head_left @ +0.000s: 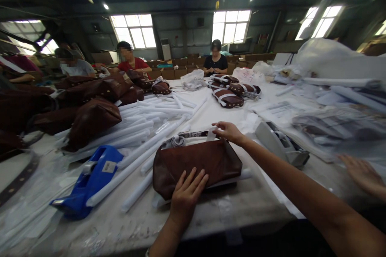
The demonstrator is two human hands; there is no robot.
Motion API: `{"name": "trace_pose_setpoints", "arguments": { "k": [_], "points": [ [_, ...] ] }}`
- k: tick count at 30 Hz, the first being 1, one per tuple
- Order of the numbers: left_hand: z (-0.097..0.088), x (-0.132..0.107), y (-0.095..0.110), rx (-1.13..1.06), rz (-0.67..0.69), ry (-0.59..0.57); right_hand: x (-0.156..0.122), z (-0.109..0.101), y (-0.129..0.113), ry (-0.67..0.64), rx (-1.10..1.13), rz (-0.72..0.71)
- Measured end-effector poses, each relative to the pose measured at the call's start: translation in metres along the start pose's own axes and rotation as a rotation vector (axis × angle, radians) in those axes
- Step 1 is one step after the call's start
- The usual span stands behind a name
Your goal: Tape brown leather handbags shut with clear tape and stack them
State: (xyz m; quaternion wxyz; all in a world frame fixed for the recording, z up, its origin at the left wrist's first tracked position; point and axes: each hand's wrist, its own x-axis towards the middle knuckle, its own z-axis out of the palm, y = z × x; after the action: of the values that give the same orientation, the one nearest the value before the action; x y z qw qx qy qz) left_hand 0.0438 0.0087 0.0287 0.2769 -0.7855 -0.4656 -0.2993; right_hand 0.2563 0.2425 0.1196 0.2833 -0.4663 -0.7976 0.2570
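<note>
1. The brown bag (196,162) lies in the frame's lower centre.
2. The left hand (187,192) rests flat against it, fingers extended.
3. The right hand (228,132) pinches a pale strip (211,134) at the bag's upper edge.
4. A blue dispenser (90,180) sits lower left in the frame.

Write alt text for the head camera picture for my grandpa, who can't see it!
A person's left hand lies on a brown bag on a cluttered table, while the right hand seems to pinch a white strip near its top edge. White tubes, a blue tape dispenser and more brown bags lie around; other people are beyond the table.
</note>
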Motion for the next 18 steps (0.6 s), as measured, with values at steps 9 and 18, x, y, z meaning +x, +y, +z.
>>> {"name": "trace_pose_setpoints", "arguments": {
  "k": [9, 18],
  "points": [
    [0.001, 0.0, -0.003, -0.029, -0.009, -0.028, -0.105, 0.005, -0.014, 0.004, 0.241, -0.264],
    [0.001, 0.003, -0.013, -0.047, 0.036, -0.033, -0.164, 0.034, 0.002, 0.042, -0.014, -0.707]
  ]
}}
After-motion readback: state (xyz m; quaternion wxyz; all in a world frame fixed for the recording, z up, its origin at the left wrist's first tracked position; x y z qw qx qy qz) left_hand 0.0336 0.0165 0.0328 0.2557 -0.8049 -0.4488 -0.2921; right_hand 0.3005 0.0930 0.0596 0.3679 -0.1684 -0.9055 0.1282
